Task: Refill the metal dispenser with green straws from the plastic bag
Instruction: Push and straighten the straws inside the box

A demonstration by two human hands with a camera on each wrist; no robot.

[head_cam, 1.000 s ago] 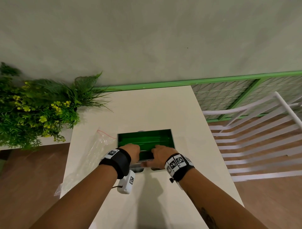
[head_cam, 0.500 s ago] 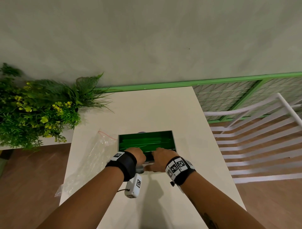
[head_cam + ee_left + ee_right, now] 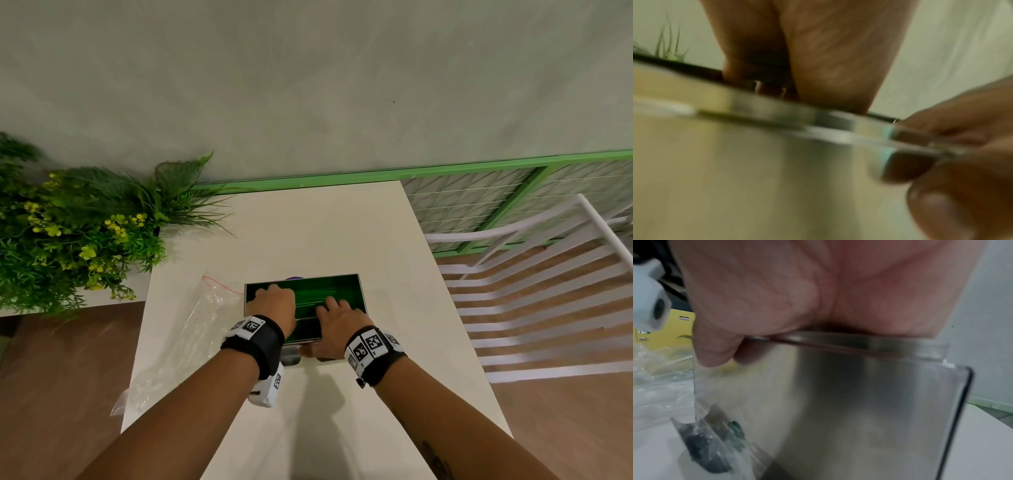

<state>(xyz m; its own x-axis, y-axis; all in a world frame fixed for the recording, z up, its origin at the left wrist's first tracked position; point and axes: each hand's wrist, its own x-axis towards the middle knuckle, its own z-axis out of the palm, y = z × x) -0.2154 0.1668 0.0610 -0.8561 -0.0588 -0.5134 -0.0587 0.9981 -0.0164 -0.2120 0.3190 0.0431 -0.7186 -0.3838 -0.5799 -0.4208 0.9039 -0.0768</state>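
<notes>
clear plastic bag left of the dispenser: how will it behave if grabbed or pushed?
The plastic bag looks thin and crinkled in the right wrist view, so probably floppy; it should collapse in a grip rather than hold shape. It looks flat and nearly empty, so likely very light. Its near corner overhangs the table edge; a push might slide it off.

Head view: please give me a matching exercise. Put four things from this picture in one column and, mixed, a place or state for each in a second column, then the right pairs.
Things:
1. green straws
2. plastic bag
3. white chair
4. plant

Places or states:
A. past the table's far left corner
B. lying flat on the table, left of the dispenser
C. inside the open metal dispenser
D. on the floor, right of the table

Pairs: 1-C, 2-B, 3-D, 4-A
</notes>
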